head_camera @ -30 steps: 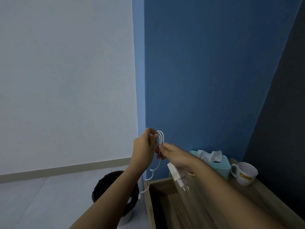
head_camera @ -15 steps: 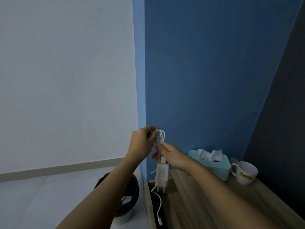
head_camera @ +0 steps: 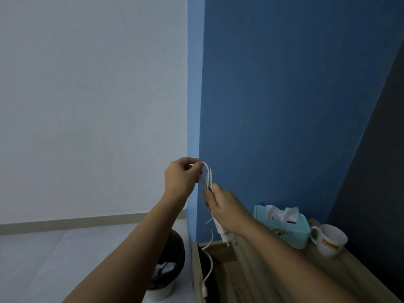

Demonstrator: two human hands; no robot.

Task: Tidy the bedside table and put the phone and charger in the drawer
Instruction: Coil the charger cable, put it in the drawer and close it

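Both hands hold a white charger in the air in front of the blue wall. My left hand (head_camera: 181,180) pinches the top of the looped white cable (head_camera: 207,173). My right hand (head_camera: 225,208) grips the cable bundle lower down, with the white plug adapter (head_camera: 224,235) sticking out below it. The loose cable end (head_camera: 208,270) hangs down into the open wooden drawer (head_camera: 197,272) of the bedside table (head_camera: 262,276). No phone is in view.
A teal tissue box (head_camera: 282,229) and a white mug (head_camera: 330,240) stand at the back of the table top. A black bin (head_camera: 168,267) with rubbish stands on the floor left of the drawer. A dark panel rises on the right.
The hands stayed at nearly the same height. The adapter swung from hanging straight down to tucked under my right hand, and the free cable end still dangles into the drawer.
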